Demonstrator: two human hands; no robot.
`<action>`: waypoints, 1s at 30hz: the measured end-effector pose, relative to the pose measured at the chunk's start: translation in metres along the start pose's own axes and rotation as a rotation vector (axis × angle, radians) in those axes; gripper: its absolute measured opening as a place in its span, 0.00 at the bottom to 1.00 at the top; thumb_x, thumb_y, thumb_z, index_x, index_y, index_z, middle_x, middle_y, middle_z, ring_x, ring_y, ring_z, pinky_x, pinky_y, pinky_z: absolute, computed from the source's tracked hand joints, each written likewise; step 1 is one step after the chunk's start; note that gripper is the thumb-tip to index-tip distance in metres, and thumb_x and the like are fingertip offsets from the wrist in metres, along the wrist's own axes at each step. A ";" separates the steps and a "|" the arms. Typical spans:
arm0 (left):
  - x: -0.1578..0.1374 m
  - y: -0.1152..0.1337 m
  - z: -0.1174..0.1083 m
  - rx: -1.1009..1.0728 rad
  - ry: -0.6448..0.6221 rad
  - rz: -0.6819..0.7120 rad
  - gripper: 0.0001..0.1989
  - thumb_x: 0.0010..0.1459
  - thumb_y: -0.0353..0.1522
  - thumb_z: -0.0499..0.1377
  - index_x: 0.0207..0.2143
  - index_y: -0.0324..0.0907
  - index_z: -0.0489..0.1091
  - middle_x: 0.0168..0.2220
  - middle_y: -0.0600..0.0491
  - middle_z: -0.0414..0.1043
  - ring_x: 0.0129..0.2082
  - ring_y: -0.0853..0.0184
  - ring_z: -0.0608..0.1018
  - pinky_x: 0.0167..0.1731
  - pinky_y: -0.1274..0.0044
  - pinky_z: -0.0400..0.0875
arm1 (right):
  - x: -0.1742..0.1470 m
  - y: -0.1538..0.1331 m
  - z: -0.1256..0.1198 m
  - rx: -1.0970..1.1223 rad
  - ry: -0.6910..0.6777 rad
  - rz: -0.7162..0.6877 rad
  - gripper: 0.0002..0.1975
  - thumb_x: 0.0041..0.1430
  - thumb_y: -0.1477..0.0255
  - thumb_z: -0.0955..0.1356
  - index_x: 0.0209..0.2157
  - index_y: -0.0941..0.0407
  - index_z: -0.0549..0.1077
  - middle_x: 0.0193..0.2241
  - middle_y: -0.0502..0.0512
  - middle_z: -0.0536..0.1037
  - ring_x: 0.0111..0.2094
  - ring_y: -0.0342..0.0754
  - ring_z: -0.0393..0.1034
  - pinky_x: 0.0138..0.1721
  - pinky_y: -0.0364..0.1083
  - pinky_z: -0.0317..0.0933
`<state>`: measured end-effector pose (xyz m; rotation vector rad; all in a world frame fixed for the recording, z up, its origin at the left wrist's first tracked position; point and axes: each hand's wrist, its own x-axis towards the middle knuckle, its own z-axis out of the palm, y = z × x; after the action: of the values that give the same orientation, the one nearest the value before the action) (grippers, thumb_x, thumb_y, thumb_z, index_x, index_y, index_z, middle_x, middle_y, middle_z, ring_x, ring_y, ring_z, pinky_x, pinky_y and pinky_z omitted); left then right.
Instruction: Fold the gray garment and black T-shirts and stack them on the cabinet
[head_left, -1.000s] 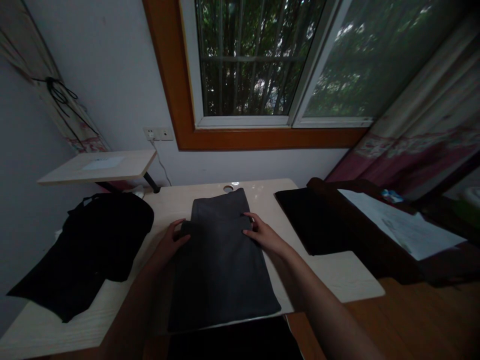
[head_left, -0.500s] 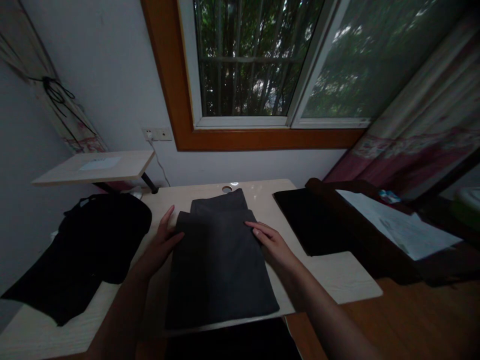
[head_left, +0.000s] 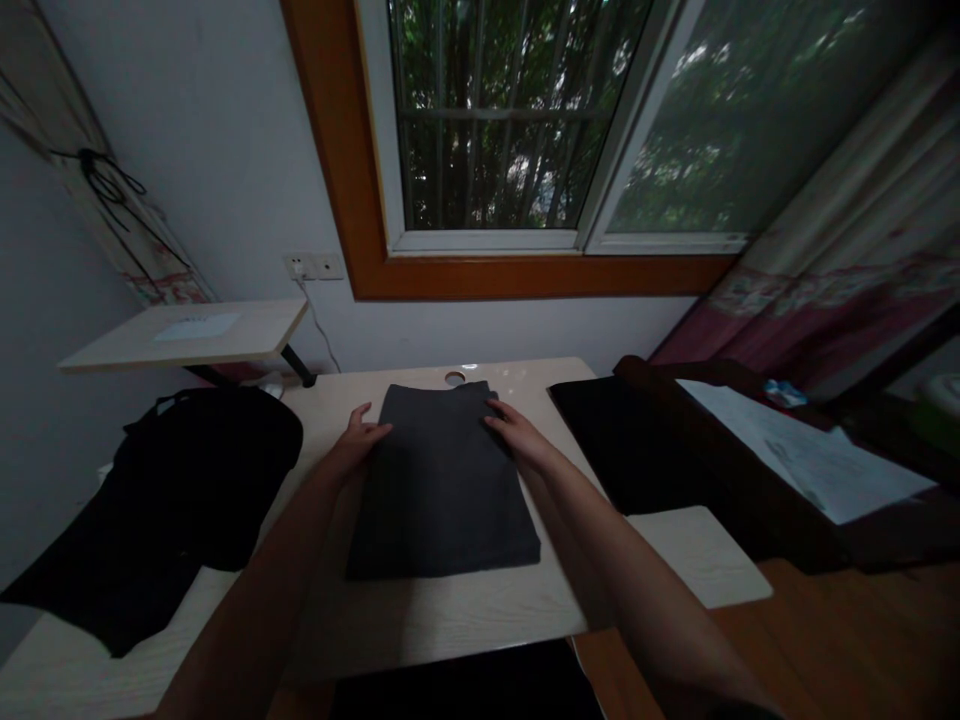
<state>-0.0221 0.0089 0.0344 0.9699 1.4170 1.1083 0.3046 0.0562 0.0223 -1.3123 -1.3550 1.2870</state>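
A folded dark-grey cloth (head_left: 446, 490) lies lengthwise front to back on the tabletop (head_left: 480, 610), about equally near each side — left hand (head_left: 358, 440) spread, thumb at its far left edge, right hand (head_left: 521, 438) narrower at the far right, grip impossible to tell.

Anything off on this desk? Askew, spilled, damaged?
No visible spill or damage. The black cloth on the left of the desk looks untidy: uneven outline, pointed end jutting toward the near left, while the gray cloth between the left hand and right hand lies flat, roughly squared. Dim light may hide flaws.
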 end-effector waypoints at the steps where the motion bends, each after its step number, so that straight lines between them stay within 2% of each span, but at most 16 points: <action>1: 0.001 -0.005 -0.001 0.022 0.000 0.005 0.50 0.50 0.41 0.70 0.68 0.44 0.46 0.36 0.51 0.75 0.30 0.65 0.78 0.33 0.74 0.71 | 0.003 0.008 0.002 0.010 0.019 0.001 0.30 0.53 0.62 0.71 0.58 0.52 0.72 0.57 0.58 0.75 0.58 0.56 0.68 0.62 0.57 0.59; 5: -0.004 -0.002 -0.004 0.054 -0.066 0.047 0.48 0.50 0.38 0.70 0.68 0.44 0.49 0.31 0.55 0.73 0.28 0.66 0.77 0.31 0.74 0.70 | 0.008 0.017 0.004 0.024 0.087 -0.092 0.28 0.55 0.62 0.68 0.57 0.54 0.73 0.58 0.60 0.73 0.59 0.55 0.68 0.60 0.57 0.61; 9: -0.012 0.010 -0.002 -0.103 -0.098 0.171 0.43 0.51 0.37 0.68 0.66 0.46 0.53 0.40 0.51 0.74 0.36 0.63 0.79 0.36 0.73 0.72 | 0.010 0.002 0.002 -0.008 0.046 -0.280 0.27 0.57 0.62 0.68 0.59 0.50 0.71 0.62 0.55 0.70 0.62 0.52 0.64 0.63 0.54 0.58; 11: -0.011 0.011 -0.001 -0.169 -0.077 0.196 0.43 0.52 0.37 0.67 0.67 0.48 0.53 0.44 0.49 0.74 0.38 0.62 0.79 0.39 0.72 0.73 | 0.015 -0.002 0.002 0.003 0.033 -0.321 0.27 0.58 0.63 0.67 0.60 0.49 0.70 0.63 0.53 0.68 0.63 0.52 0.62 0.64 0.54 0.56; 14: -0.005 0.005 -0.005 -0.163 -0.030 0.113 0.46 0.50 0.36 0.69 0.68 0.48 0.52 0.46 0.47 0.75 0.37 0.62 0.80 0.38 0.71 0.73 | 0.029 0.004 0.003 0.004 0.037 -0.189 0.28 0.57 0.64 0.68 0.60 0.50 0.70 0.60 0.55 0.72 0.60 0.53 0.66 0.62 0.55 0.59; 16: -0.001 0.000 -0.008 -0.143 -0.069 0.042 0.46 0.50 0.36 0.70 0.68 0.47 0.52 0.46 0.46 0.75 0.36 0.62 0.80 0.38 0.70 0.73 | 0.038 0.012 0.003 -0.014 0.022 -0.064 0.28 0.56 0.65 0.69 0.58 0.53 0.72 0.56 0.58 0.75 0.57 0.54 0.69 0.60 0.57 0.61; 18: -0.001 -0.003 -0.011 -0.130 -0.131 0.014 0.45 0.50 0.36 0.70 0.67 0.47 0.53 0.45 0.45 0.76 0.36 0.61 0.80 0.38 0.70 0.74 | 0.043 0.019 0.003 -0.011 0.006 -0.002 0.27 0.56 0.65 0.69 0.57 0.57 0.72 0.54 0.61 0.77 0.54 0.55 0.71 0.58 0.57 0.62; 21: -0.005 -0.004 -0.013 -0.099 -0.169 0.013 0.44 0.51 0.37 0.70 0.67 0.47 0.55 0.43 0.47 0.77 0.35 0.62 0.81 0.36 0.72 0.74 | 0.043 0.026 0.002 0.063 0.004 0.014 0.29 0.57 0.62 0.69 0.58 0.58 0.70 0.54 0.62 0.77 0.50 0.53 0.73 0.56 0.55 0.64; 25: -0.017 -0.003 -0.013 -0.056 -0.168 -0.013 0.43 0.52 0.39 0.69 0.67 0.48 0.55 0.42 0.47 0.78 0.34 0.62 0.81 0.35 0.72 0.75 | 0.032 0.028 0.002 0.127 0.015 -0.021 0.33 0.54 0.60 0.71 0.60 0.55 0.67 0.53 0.61 0.76 0.49 0.52 0.74 0.52 0.53 0.67; 30: -0.048 -0.002 -0.018 0.016 -0.226 -0.038 0.44 0.55 0.43 0.67 0.69 0.53 0.51 0.46 0.46 0.79 0.41 0.56 0.82 0.41 0.65 0.76 | 0.002 0.023 -0.001 0.047 0.072 -0.087 0.30 0.56 0.55 0.70 0.58 0.50 0.68 0.45 0.55 0.77 0.44 0.53 0.74 0.46 0.52 0.69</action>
<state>-0.0336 -0.0398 0.0447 1.0406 1.2574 0.9290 0.3083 0.0565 -0.0007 -1.2422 -1.3100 1.1944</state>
